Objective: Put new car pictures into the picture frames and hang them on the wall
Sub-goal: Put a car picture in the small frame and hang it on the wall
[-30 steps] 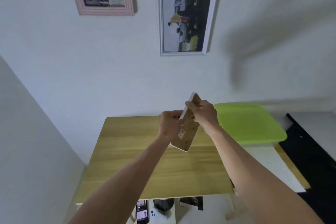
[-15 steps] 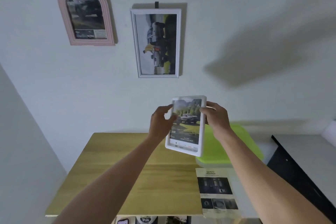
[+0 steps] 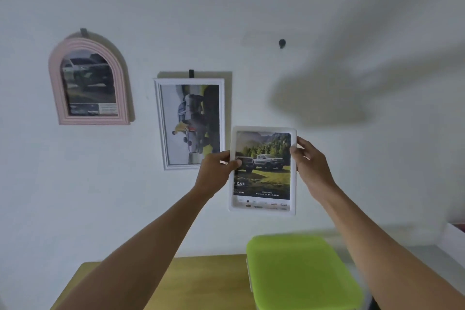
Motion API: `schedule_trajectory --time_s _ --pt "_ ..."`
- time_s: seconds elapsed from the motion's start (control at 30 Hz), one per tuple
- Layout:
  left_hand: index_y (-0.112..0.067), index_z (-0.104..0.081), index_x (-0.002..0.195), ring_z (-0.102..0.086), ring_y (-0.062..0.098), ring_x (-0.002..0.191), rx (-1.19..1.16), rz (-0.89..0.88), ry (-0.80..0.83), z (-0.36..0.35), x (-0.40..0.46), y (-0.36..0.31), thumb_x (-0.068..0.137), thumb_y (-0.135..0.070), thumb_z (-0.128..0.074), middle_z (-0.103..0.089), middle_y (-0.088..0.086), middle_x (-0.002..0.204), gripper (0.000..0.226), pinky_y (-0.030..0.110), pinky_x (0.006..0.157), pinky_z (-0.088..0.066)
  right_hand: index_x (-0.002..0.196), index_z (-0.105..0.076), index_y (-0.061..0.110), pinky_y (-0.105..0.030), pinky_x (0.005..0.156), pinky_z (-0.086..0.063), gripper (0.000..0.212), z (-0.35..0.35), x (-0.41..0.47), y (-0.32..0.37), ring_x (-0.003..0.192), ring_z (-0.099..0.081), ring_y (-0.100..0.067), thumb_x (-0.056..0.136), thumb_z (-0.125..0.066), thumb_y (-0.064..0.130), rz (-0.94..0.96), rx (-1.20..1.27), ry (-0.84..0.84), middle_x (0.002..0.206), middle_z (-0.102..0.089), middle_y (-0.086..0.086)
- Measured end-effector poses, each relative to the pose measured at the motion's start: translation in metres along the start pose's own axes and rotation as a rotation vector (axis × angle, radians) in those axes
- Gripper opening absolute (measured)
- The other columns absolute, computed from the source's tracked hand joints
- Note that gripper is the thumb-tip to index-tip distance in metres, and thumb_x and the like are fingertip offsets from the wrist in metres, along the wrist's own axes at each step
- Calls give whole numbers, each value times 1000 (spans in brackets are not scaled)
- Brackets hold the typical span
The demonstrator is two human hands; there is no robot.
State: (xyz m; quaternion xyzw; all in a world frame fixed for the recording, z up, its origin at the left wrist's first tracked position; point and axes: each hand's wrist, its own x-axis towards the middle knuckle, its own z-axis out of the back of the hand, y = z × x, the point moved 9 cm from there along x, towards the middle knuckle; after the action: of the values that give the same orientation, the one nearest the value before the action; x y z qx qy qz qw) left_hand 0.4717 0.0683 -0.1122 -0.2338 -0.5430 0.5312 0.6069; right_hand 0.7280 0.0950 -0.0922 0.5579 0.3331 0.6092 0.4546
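White frame [image 3: 263, 209] with rounded corners is held upright in mid-air in front of the wall [image 3: 352, 184], its front facing the camera. Inside it sits a car picture [image 3: 264, 171]: two pickups on grass with trees and hills behind, and the letters "CAB" lower left.

Left hand [image 3: 214, 173] holds the frame's left edge about halfway up; its grip is closed on the frame, thumb [image 3: 235, 164] lying over the front edge and onto the picture, the other fingers going behind. Right hand [image 3: 310, 161] holds the right edge nearer the top corner, grip likewise closed on the frame, thumb at the front rim and fingers wrapped round the side. Both forearms reach up from the bottom of the view.

On the wall above and just right of the held frame is a small dark hook [image 3: 282, 43], with nothing on it. Left of the held frame hangs a tall frame [image 3: 157, 123], white, from its own dark hook, showing a car picture turned sideways; the left hand overlaps its lower right corner in the view. Further left hangs a pink arched frame [image 3: 56, 93] with a dark car picture.

Below, a wooden worktop [image 3: 201, 282] stands against the wall, and a lime-green lid [image 3: 302, 272] or box top lies at its right end, blurred.
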Motion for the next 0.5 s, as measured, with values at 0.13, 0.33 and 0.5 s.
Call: schedule_trajectory --time_s 0.13,0.33,0.5 --pt "-30 -77 91 -69 22 78 87 -104 -34 1 51 -33 87 -39 -69 -71 -1 79 13 44 79 -56 131 -49 48 -21 71 -47 46 4 40 37 93 -64 -11 97 -58 19 102 -152 76 99 -66 3" --pt "-13 -77 92 -52 20 53 194 -224 -91 -3 113 -88 93 -39 -62 -61 16 61 29 27 59 -47 125 -63 34 -29 76 -49 43 33 103 67 93 -67 -17 89 -68 11 180 -128 -48 96 -69 4" --pt "-23 -64 127 -68 18 67 163 -277 -178 -4 145 -120 92 -33 -66 -70 0 75 37 33 75 -56 123 -61 27 -28 78 -53 41 50 143 87 89 -68 -12 86 -76 18 251 -145 -130 95 -68 11"
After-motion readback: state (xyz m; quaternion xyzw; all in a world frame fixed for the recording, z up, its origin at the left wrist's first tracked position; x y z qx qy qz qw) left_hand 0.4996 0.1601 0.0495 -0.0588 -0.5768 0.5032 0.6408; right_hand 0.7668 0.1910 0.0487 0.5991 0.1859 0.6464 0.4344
